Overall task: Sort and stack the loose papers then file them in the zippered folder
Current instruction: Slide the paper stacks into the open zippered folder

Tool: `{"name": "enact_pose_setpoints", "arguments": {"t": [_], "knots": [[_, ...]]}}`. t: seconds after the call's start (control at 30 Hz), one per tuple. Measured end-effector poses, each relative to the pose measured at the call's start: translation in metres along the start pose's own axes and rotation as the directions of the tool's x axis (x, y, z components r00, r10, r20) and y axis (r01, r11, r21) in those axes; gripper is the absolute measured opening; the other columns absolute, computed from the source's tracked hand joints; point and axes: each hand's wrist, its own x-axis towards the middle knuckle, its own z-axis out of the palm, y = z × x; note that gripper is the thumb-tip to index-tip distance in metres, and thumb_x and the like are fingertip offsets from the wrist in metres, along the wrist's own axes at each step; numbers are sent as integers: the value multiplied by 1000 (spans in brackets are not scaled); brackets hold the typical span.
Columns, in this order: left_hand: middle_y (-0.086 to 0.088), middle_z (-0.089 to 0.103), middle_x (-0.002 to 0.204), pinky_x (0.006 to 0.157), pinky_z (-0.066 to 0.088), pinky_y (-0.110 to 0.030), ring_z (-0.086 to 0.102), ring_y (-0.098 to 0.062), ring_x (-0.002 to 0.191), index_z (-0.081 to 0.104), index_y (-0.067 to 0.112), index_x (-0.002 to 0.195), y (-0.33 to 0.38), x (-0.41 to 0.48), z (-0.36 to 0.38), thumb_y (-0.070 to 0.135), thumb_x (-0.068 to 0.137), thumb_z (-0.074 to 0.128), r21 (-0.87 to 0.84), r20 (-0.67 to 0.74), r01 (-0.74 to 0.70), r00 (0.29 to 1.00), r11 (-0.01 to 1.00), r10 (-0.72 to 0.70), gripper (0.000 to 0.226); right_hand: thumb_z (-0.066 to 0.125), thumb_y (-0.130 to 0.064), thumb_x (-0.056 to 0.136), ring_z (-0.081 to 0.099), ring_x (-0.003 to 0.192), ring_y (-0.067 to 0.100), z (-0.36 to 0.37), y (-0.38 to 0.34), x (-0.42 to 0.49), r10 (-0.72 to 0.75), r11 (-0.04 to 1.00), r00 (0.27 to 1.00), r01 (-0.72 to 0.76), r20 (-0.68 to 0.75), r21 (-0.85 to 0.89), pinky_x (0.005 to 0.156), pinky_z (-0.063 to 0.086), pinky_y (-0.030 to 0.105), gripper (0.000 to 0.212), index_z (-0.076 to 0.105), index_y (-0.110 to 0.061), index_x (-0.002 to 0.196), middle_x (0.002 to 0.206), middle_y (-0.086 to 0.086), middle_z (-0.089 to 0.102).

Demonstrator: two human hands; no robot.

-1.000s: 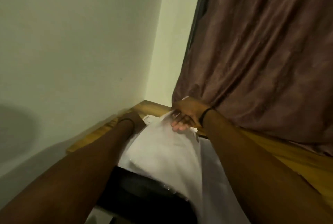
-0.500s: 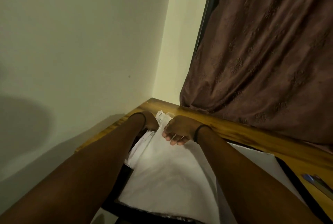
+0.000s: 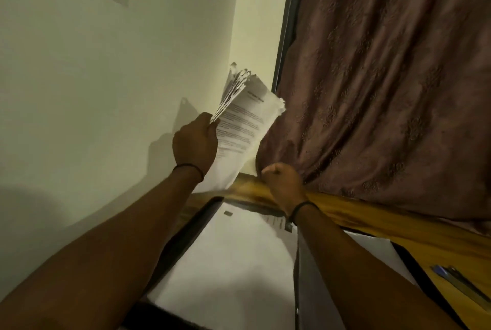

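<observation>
My left hand [image 3: 195,142] grips a thick sheaf of printed papers [image 3: 243,125] and holds it up in the air near the wall corner, its top edges fanned apart. My right hand [image 3: 283,180] is a closed fist above the table's far edge, just below the sheaf; I cannot tell whether it pinches anything. Below both arms the black zippered folder [image 3: 186,234] lies open on the table, with white sheets [image 3: 239,258] lying in it.
The wooden table [image 3: 372,220] runs along a brown curtain [image 3: 385,90] at the right. A pale wall [image 3: 106,90] stands close on the left. Two pens [image 3: 462,284] lie on the table at the lower right, beside the folder's right edge.
My left hand has lifted a sheaf of papers off the folder and raised it high. My right hand has left the sheets and closed into a fist by the table's far edge.
</observation>
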Motion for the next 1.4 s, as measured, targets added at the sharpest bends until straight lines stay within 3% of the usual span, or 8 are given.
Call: {"name": "enact_pose_setpoints", "arguments": {"t": [0.13,0.37,0.5,0.67,0.8,1.03,1.2,1.4], "knots": [[6,43,53,50,31,-29,40,-13,52,46,12,66,24,16,3,30,97,56,-282,-10,40,999,959,-44,37,65,-36,92,62,104,24,-40,-15,6,23,970,981,25,-192,243,92,51,37,40,58,-5,117,112,12,67],[-5,49,63,57,38,-23,45,-14,59,54,0,65,38,4,30,38,83,69,-487,406,505,853,713,-328,44,75,-22,86,67,100,15,-87,1,-1,-57,891,925,217,-376,400,88,57,38,42,51,-16,119,114,0,68],[-14,66,92,62,45,-22,60,-26,80,63,-2,108,29,-30,36,24,94,61,-33,650,598,622,800,-438,29,77,-15,82,65,91,20,-78,32,-15,34,978,947,34,-318,206,75,54,31,43,47,-12,113,102,3,65],[-15,63,124,88,46,-30,60,-29,109,58,-1,124,-22,-97,46,30,89,67,394,741,427,377,814,-556,47,80,-29,80,60,114,23,-41,83,-40,270,926,947,-207,171,-315,86,48,26,57,57,-9,128,127,8,62],[-9,67,115,83,50,-30,63,-26,100,62,12,114,-39,-99,54,37,81,56,404,703,269,520,874,-485,42,79,-45,78,57,120,23,-28,94,-34,331,854,937,-248,110,-456,94,45,27,64,56,-15,129,133,5,60],[-3,69,87,65,48,-27,65,-19,79,58,15,80,-38,-93,74,35,70,62,414,761,177,470,893,-446,23,84,-41,69,67,99,29,-17,95,-12,414,846,910,-397,-31,-355,88,56,41,41,68,-21,101,108,4,70],[-7,58,125,90,50,-39,57,-28,111,49,18,123,-41,-99,78,47,74,62,445,661,225,571,867,-487,58,83,-32,69,67,80,29,-12,104,2,396,911,915,-402,-75,-96,84,56,43,28,62,-15,69,79,6,69],[-17,49,124,93,44,-42,50,-35,115,43,9,125,-24,-76,77,56,82,62,433,544,306,662,848,-517,66,62,-17,93,48,74,17,-22,68,11,98,994,965,-109,-245,-31,74,47,34,35,38,-23,69,73,-1,51]]}}
